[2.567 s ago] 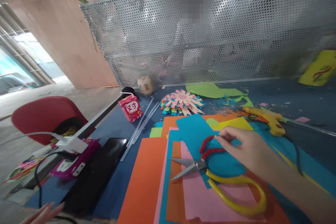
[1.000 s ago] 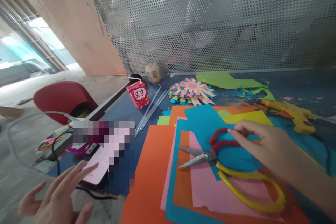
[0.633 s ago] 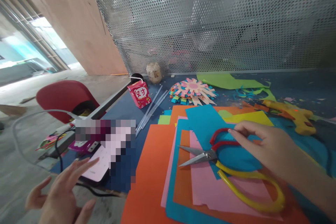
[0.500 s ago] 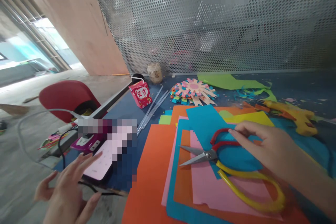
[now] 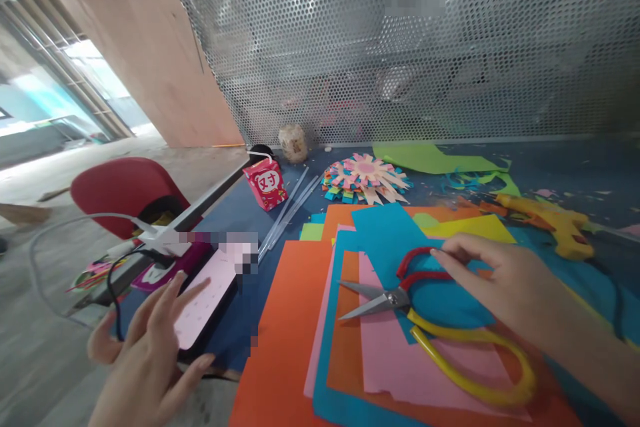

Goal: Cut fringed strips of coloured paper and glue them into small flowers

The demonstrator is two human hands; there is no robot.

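Observation:
My left hand point(image 5: 145, 360) hovers at the near left with its fingers spread, the fingertips over the pale, lit screen of a phone point(image 5: 200, 313). Whether a finger touches the glass I cannot tell. With thumb and fingers closed, my right hand point(image 5: 505, 280) pinches the red handle of a pair of scissors point(image 5: 399, 298). Their blades are parted and point left; the other handle is yellow. Beneath them lie layered sheets: orange paper point(image 5: 277, 320), a blue sheet point(image 5: 327, 380) and pink paper point(image 5: 400, 373).
Fringed paper flowers point(image 5: 367, 173) are piled behind the sheets. A yellow glue gun point(image 5: 555, 220) lies at right, clear glue sticks point(image 5: 287, 213) and a red drink carton point(image 5: 266, 183) at left. Perforated metal point(image 5: 325, 60) closes off the back; a red chair point(image 5: 125, 190) stands beyond the left edge.
My left hand has moved up and right, bringing its fingers farther over the phone screen. My right hand keeps its pinch on the scissors, which stay in place; the view has shifted slightly.

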